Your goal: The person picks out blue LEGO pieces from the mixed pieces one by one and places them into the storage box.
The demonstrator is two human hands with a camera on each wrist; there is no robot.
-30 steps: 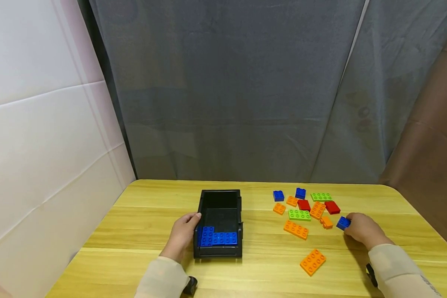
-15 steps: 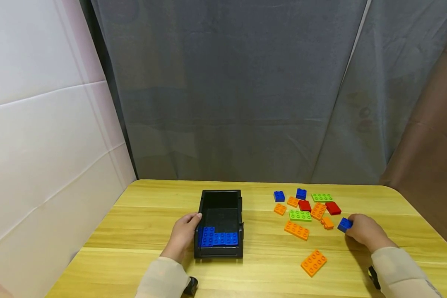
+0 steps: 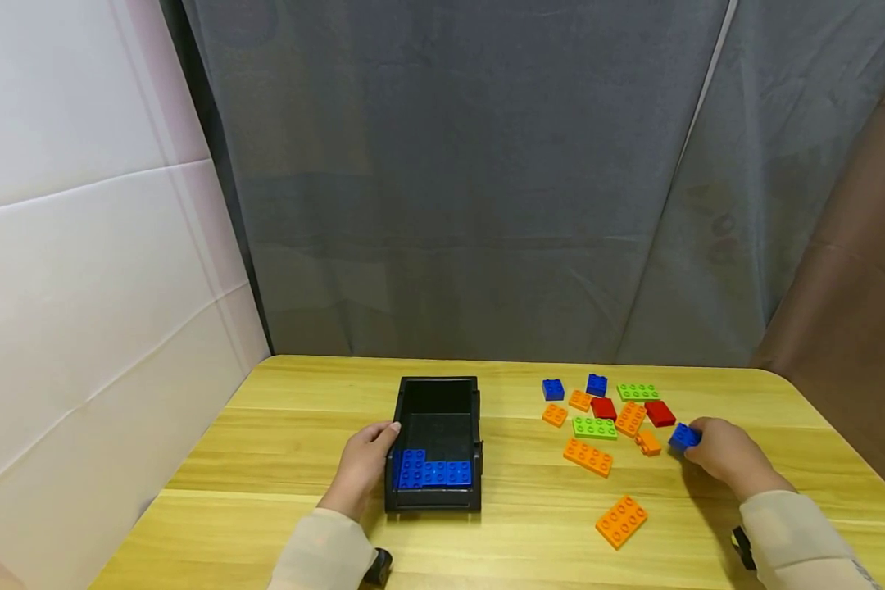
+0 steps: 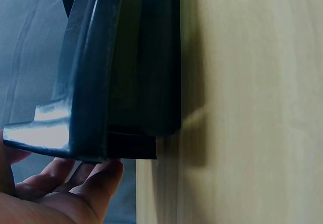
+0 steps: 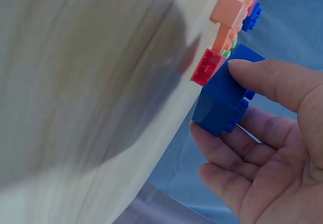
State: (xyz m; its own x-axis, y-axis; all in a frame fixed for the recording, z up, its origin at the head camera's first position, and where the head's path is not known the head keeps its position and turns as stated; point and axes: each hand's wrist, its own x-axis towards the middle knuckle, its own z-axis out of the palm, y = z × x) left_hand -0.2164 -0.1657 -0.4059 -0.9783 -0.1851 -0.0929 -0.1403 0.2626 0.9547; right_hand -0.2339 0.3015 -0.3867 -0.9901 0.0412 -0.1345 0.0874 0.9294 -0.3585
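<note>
My left hand [image 3: 365,463] grips the left rim of a black plastic bin [image 3: 435,501], thumb on top. In the left wrist view, fingers [image 4: 101,183] reach under the bin's lip [image 4: 45,135]. Inside the bin's near end lie blue building bricks [image 3: 433,472] side by side, studs up. On the right, my right hand [image 3: 730,459] pinches a blue building brick [image 3: 684,437] between thumb and fingertips. The right wrist view shows this blue brick [image 5: 222,93] held off the wooden table, its studs facing the palm.
Loose bricks lie right of the bin: two blue [image 3: 553,389], two green [image 3: 594,428], two red [image 3: 660,413] and several orange [image 3: 587,457]. One orange brick [image 3: 621,522] lies nearer the front of the table [image 3: 501,557]. A grey curtain [image 3: 450,205] hangs behind.
My right hand has risen a little with the blue brick, which has come up off the table. The left hand and the bin stay in place.
</note>
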